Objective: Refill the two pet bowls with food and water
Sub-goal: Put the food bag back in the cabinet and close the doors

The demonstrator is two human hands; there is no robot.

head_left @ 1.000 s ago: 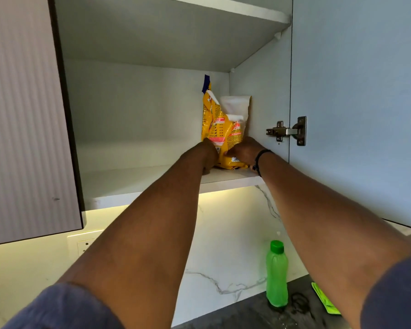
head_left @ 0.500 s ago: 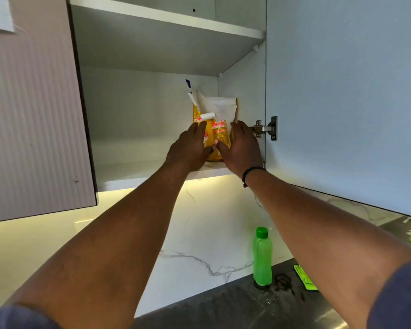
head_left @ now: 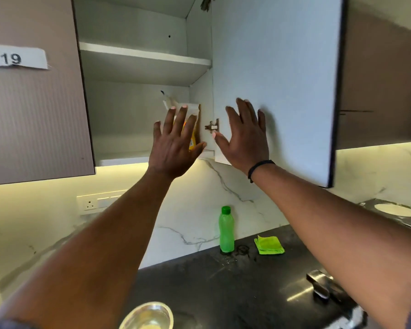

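Observation:
A yellow and white food bag [head_left: 192, 136] stands at the right end of the lower shelf of the open wall cabinet [head_left: 138, 60], mostly hidden behind my left hand [head_left: 176, 143]. That hand is raised in front of the bag with fingers spread, holding nothing. My right hand [head_left: 243, 136] is also spread, in front of the inner face of the open cabinet door [head_left: 275, 74]. A green water bottle [head_left: 226, 230] stands upright on the dark counter [head_left: 199, 281] by the wall. A clear bowl [head_left: 147, 315] sits at the bottom edge.
A folded green cloth [head_left: 269, 244] lies right of the bottle. A dark tap handle [head_left: 318, 281] is at the lower right. A closed cabinet door with a "S 19" label [head_left: 12, 58] is on the left. A wall socket [head_left: 90, 204] sits under it.
Both hands have let go of the food bag and drawn back from the shelf with fingers spread. The bag stays on the shelf. The view has dropped and pulled back, showing the counter and bowl.

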